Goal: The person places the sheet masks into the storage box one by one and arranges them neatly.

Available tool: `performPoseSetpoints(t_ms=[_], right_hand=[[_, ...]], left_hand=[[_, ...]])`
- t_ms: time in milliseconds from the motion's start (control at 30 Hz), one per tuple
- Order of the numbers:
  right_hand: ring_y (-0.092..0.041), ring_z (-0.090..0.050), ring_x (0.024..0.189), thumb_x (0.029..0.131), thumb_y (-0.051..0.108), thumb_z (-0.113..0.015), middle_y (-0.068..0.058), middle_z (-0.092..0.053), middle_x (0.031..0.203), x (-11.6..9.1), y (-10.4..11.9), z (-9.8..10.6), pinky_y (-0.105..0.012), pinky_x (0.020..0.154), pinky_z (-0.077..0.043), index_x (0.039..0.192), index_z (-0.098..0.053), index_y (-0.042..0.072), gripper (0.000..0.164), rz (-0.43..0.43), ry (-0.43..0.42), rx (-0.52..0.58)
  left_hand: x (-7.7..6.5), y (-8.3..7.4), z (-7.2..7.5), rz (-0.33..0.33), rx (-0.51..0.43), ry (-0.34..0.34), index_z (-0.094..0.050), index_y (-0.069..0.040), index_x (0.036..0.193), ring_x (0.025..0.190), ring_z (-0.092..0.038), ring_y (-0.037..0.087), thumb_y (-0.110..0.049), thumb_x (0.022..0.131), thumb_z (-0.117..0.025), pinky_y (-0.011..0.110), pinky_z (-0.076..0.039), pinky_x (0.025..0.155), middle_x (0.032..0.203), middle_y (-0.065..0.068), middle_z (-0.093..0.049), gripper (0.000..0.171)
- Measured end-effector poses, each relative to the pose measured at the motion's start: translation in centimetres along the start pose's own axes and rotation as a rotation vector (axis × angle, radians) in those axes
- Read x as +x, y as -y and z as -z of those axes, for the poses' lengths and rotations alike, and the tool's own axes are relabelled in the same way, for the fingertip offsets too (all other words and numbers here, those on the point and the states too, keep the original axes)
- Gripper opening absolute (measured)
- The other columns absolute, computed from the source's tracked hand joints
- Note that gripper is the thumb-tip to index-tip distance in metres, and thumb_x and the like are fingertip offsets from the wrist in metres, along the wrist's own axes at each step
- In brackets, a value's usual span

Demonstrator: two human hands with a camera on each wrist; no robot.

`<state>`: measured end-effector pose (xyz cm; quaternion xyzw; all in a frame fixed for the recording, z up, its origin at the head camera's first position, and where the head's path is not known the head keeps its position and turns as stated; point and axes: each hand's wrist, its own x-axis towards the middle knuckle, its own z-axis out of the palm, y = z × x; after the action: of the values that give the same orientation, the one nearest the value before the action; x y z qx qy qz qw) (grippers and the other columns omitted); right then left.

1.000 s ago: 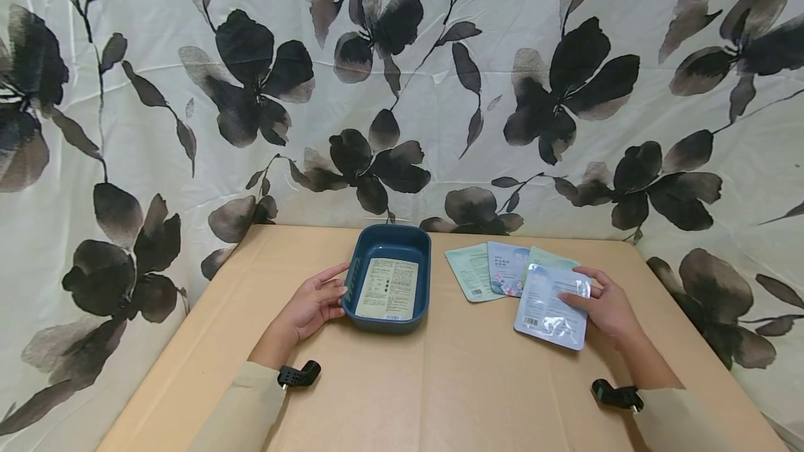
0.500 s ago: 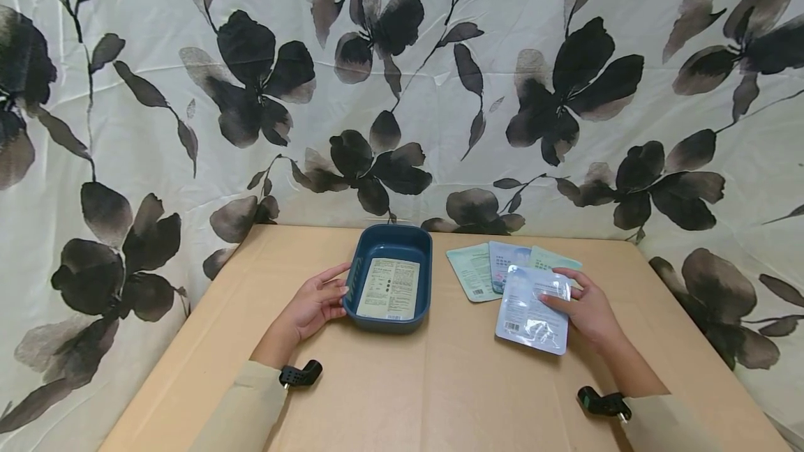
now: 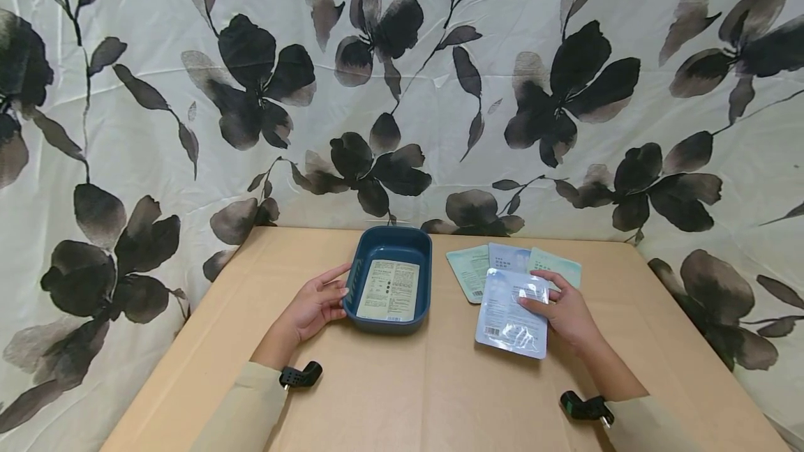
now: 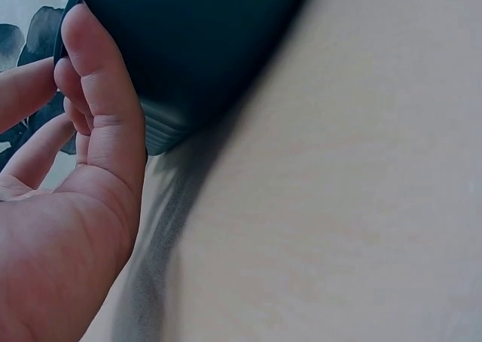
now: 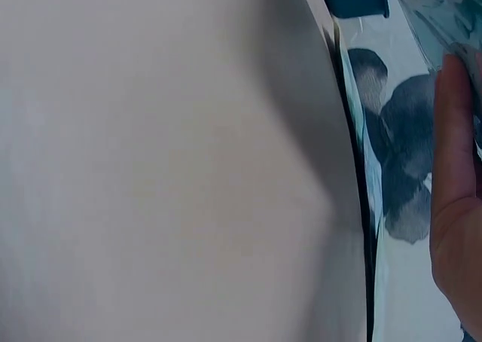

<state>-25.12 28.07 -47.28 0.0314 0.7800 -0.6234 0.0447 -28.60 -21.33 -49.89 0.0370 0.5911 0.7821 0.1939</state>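
Observation:
My left hand holds the left rim of a dark blue plastic basin, fingers along its outer wall. Inside the basin lies a flat cream packet with small print. My right hand pinches a shiny pale-blue sheet mask sachet by its right edge, thumb on top, tilted over the table. Behind it a mint sachet, a lilac-blue sachet and another mint sachet lie fanned out, partly covered. The right wrist view catches just part of the hand and a corner of the sachet.
The tan table bears everything. A white curtain with dark flowers hangs right behind its far edge. Each wrist carries a small black camera.
My right hand has moved left with the sheet mask sachet, toward the basin, uncovering more of the right mint sachet. The left hand and basin have stayed in place.

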Motion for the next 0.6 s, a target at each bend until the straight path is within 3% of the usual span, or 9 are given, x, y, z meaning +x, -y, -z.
performPoseSetpoints(t_ms=[600], right_hand=[[-0.024,-0.076,0.097,0.088,0.014,-0.081,-0.024,-0.064,0.135,0.0,1.3,-4.5,-0.033,0.082,-0.063,0.155,-0.038,0.013,0.079,-0.011,0.031,0.06]], left_hand=[[-0.5,0.0,0.2,-0.003,0.003,0.01,-0.036,-0.019,0.16,0.08,-0.067,0.015,-0.007,0.103,-0.059,0.027,-0.061,0.071,0.12,0.01,-0.062,0.063]])
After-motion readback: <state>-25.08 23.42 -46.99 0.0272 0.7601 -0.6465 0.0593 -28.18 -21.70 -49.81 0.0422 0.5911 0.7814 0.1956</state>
